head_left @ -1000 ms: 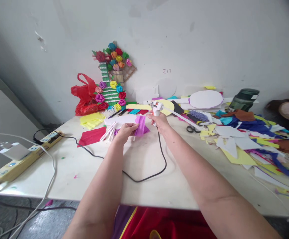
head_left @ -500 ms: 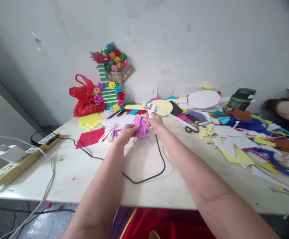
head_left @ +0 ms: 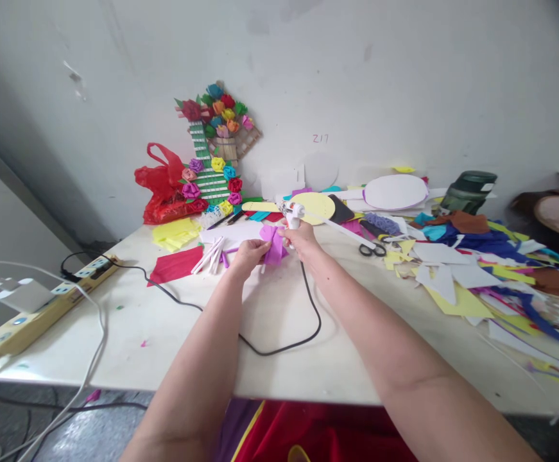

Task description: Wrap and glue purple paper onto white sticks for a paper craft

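Pinched between the fingers of my left hand (head_left: 253, 255) is a piece of purple crepe paper (head_left: 273, 247). My right hand (head_left: 302, 239) is wrapped round a white glue gun (head_left: 294, 215), close to the right edge of the purple paper. A long white glue stick (head_left: 339, 228) sticks out of the gun toward the right. The gun's black cord (head_left: 314, 308) loops over the table under my forearms. Rolled white paper sticks (head_left: 208, 255) lie left of my left hand, beside a red paper sheet (head_left: 176, 264).
Black scissors (head_left: 372, 249) lie right of my right hand. Paper scraps (head_left: 452, 276) cover the right side, with a green bottle (head_left: 469, 191) behind. A power strip (head_left: 43, 321) lies at the left. Paper flower crafts (head_left: 212, 183) and a red bag (head_left: 163, 192) stand by the wall.
The view has shifted very slightly. The purple paper has turned a little between my hands, while both hands stay almost in place.
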{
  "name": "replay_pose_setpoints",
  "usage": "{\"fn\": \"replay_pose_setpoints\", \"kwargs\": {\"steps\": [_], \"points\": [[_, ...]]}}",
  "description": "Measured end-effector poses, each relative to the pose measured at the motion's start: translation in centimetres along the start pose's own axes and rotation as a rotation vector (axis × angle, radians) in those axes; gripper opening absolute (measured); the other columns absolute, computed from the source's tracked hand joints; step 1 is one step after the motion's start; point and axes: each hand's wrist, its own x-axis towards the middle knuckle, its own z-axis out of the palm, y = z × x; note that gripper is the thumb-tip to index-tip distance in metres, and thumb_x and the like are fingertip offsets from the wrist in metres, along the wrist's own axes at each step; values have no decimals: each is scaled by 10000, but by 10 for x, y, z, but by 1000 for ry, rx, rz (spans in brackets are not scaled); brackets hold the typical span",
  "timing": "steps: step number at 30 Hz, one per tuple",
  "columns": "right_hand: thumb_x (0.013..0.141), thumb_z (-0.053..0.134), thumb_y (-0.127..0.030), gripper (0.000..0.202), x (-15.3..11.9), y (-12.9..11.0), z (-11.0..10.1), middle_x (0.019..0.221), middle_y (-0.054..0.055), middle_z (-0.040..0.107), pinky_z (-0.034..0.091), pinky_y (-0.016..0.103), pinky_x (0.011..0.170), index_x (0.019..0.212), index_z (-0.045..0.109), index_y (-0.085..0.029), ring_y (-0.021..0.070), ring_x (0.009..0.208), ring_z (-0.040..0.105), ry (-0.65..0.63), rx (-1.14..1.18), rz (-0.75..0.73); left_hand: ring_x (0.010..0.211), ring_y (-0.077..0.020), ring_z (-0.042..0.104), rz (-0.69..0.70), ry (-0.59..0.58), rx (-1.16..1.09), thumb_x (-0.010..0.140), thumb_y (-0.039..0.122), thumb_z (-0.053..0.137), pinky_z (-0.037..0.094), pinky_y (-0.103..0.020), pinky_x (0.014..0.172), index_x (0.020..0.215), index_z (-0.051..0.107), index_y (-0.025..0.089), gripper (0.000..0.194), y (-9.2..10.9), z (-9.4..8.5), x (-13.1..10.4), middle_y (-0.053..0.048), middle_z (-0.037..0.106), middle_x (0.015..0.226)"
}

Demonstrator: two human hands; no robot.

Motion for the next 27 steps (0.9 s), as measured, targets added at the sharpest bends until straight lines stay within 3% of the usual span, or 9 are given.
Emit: {"fn": "replay_pose_setpoints", "kwargs": {"steps": [5,15,22,24,27], "points": [[581,609,-56,236,4,6,-1,461,-68,499,360,183,351,797,558,-134,50,327,397,17,-15,5,492,-102,478,31,-23,4,533,390,737,390,-241,522,647,626,115,318,-1,0,1,14,513,495],[581,626,-68,241,10,15,-3,441,-67,502,379,188,346,805,571,-138,59,310,415,58,-83,4,428,-71,413,72,75,65,559,384,712,332,-216,458,662,626,111,304,-6,-8,6,27,490,470],[593,624,-86,231,11,13,-11,445,-56,531,346,181,324,804,541,-130,52,297,388,77,-32,28,440,-73,436,30,129,-58,486,400,751,358,-218,466,617,610,114,345,-4,-12,4,13,528,487],[626,625,-135,187,13,11,-17,446,-52,529,335,179,315,790,536,-133,47,291,369,54,-15,19,450,-74,448,23,122,-90,477,398,757,372,-218,477,619,615,114,348,-4,-14,3,10,539,497],[679,636,-275,196,15,4,-27,470,-23,553,336,184,312,773,532,-138,42,291,348,-103,32,15,465,-76,468,14,116,-130,477,388,762,391,-218,498,642,626,110,351,-4,-16,1,6,558,518]]}}
